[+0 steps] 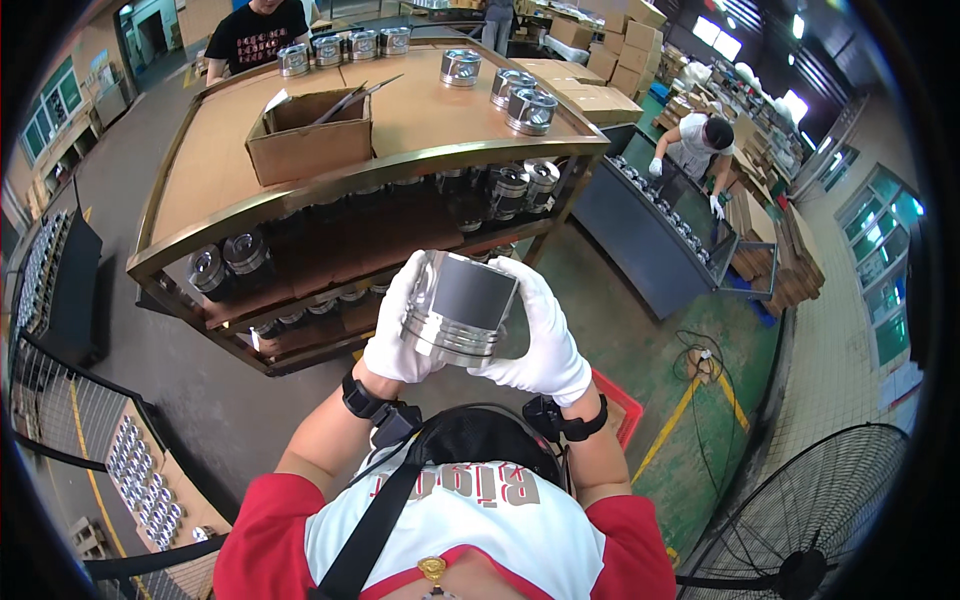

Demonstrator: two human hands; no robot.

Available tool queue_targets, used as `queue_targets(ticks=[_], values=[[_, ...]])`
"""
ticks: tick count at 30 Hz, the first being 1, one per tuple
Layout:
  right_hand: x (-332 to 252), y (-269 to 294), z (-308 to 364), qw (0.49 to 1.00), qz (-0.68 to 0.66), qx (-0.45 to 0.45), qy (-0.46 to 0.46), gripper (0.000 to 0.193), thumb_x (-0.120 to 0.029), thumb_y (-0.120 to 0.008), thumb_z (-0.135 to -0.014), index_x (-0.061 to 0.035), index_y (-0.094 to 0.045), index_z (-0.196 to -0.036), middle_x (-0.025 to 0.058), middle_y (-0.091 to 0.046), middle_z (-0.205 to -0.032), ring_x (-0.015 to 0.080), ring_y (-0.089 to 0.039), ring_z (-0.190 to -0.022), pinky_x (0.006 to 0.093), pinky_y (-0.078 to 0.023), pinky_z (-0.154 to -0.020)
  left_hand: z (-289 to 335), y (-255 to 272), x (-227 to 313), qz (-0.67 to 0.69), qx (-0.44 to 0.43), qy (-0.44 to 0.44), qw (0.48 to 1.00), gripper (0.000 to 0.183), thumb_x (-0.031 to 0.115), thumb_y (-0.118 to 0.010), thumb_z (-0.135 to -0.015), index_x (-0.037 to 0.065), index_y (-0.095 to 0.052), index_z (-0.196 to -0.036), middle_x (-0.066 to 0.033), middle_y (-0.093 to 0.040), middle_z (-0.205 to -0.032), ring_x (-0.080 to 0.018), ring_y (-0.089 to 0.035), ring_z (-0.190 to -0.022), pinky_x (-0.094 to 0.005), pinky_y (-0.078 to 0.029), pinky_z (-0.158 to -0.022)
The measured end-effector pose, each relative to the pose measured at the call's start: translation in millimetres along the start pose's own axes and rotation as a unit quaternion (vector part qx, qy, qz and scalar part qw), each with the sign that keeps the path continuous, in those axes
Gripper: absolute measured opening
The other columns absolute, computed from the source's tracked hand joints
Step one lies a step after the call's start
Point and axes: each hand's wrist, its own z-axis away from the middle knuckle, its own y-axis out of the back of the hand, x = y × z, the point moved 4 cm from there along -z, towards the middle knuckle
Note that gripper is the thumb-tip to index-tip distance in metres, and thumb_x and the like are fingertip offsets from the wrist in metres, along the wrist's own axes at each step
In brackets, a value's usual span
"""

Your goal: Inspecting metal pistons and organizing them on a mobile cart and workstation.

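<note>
Between my two white-gloved hands is a metal piston [460, 305], silver with a dark grey patch on its skirt and ring grooves around its lower end. My left hand [395, 325] wraps its left side, and my right hand [543, 335] grips its right side with the thumb low near the grooves. It is held up in front of my chest, apart from the cart [200, 235]. Some fingers are hidden behind the piston. More pistons [530, 110] stand on the cart's top, and others fill the shelves below.
An open cardboard box [310, 150] with thin rods sits on the cart. A co-worker [700, 150] leans over a grey bin [640, 230] of pistons at right; another person [262, 35] stands behind the cart. A black fan [810, 520] is at lower right, near cables [705, 360] on the floor.
</note>
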Motion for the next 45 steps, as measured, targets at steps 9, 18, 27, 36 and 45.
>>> queue_targets(ticks=[9,18,27,36,45], values=[[-10.0,5.4,-23.7,0.993,0.076,-0.064,-0.057,0.122,-0.041,-0.095,-0.055,-0.0003,-0.033,-0.151,0.022,-0.052,-0.139,0.0402,-0.055,-0.122,0.0448,-0.045,-0.104,4.4,-11.1,20.3,-0.039,0.021,-0.093,0.995,0.04,0.045,-0.051,-0.102,0.013,-0.066,-0.12,-0.0042,-0.071,-0.115,-0.0207,-0.067,-0.104,-0.0412,-0.055,-0.09],[-16.3,-2.1,-35.1,0.984,0.15,-0.052,-0.08,0.108,-0.018,-0.083,-0.058,-0.0092,-0.032,-0.153,0.0207,-0.053,-0.13,0.0394,-0.063,-0.101,0.0436,-0.055,-0.086,23.3,-31.5,28.6,-0.418,0.134,-0.234,0.868,0.049,0.033,-0.053,-0.104,0.005,-0.048,-0.143,-0.008,-0.057,-0.138,-0.0178,-0.053,-0.128,-0.0326,-0.039,-0.11],[14.5,-31.8,-12.1,0.987,-0.147,0.052,-0.036,0.094,-0.002,-0.083,-0.052,-0.0058,-0.04,-0.135,0.0148,-0.048,-0.131,0.0293,-0.052,-0.123,0.0365,-0.043,-0.104,1.6,5.6,49.8,-0.144,0.101,-0.227,0.958,0.043,0.043,-0.048,-0.104,0.007,-0.06,-0.123,-0.0078,-0.068,-0.109,-0.0204,-0.064,-0.101,-0.035,-0.05,-0.093],[15.5,-35.2,-13.4,0.999,0.023,0.019,-0.012,0.104,-0.036,-0.096,-0.054,-0.0014,-0.044,-0.137,0.0176,-0.056,-0.129,0.0367,-0.055,-0.121,0.0436,-0.042,-0.107,2.7,3.9,7.6,0.063,-0.013,-0.009,0.998,0.049,0.055,-0.043,-0.102,0.014,-0.061,-0.123,-0.0072,-0.066,-0.125,-0.0274,-0.064,-0.111,-0.0491,-0.052,-0.097],[-2.8,-24.4,-17.6,0.997,0.068,-0.018,-0.018,0.117,-0.034,-0.094,-0.054,0.0004,-0.036,-0.15,0.0202,-0.053,-0.138,0.0382,-0.051,-0.123,0.0454,-0.04,-0.107,11.3,3.4,19.6,-0.04,-0.014,-0.029,0.999,0.054,0.058,-0.044,-0.101,0.012,-0.062,-0.124,-0.0093,-0.068,-0.12,-0.0287,-0.067,-0.105,-0.0487,-0.055,-0.093]])
